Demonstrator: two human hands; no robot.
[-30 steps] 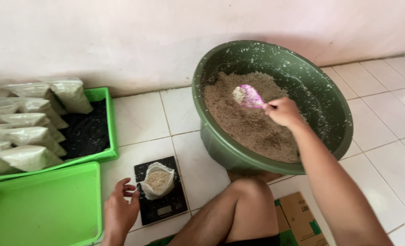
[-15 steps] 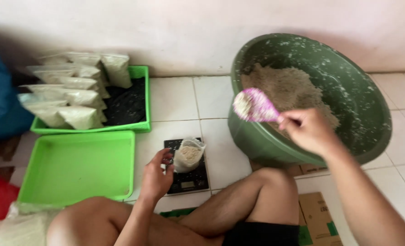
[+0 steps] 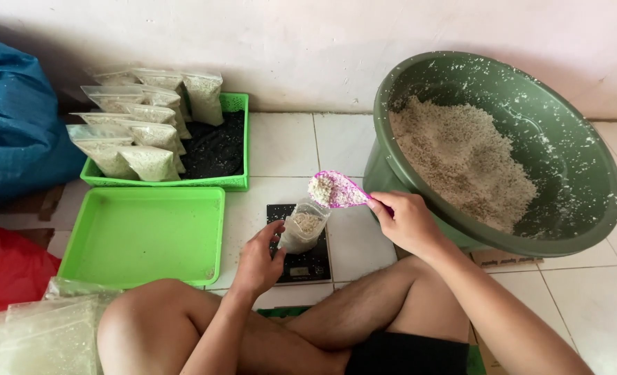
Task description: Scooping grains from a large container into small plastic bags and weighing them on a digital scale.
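Note:
My right hand [image 3: 407, 222] grips a pink scoop [image 3: 336, 189] heaped with pale grain, held just above the mouth of a small clear plastic bag [image 3: 303, 226]. The bag stands partly filled on a black digital scale [image 3: 301, 262] on the white tile floor. My left hand [image 3: 258, 262] holds the bag's left side with fingers curled round it. To the right, a large dark green basin [image 3: 586, 180] tilts toward me, holding a mound of the same grain [image 3: 461, 163].
An empty green tray [image 3: 145, 232] lies left of the scale. Behind it a green basket [image 3: 238, 182] holds several filled bags. A blue sack [image 3: 13, 132] and a red bag [image 3: 3, 267] sit at the left. My crossed bare legs [image 3: 253, 326] fill the foreground.
My right hand has carried the loaded scoop leftward from the basin to above the bag. My left hand has closed on the bag's side. The camera view has shifted left.

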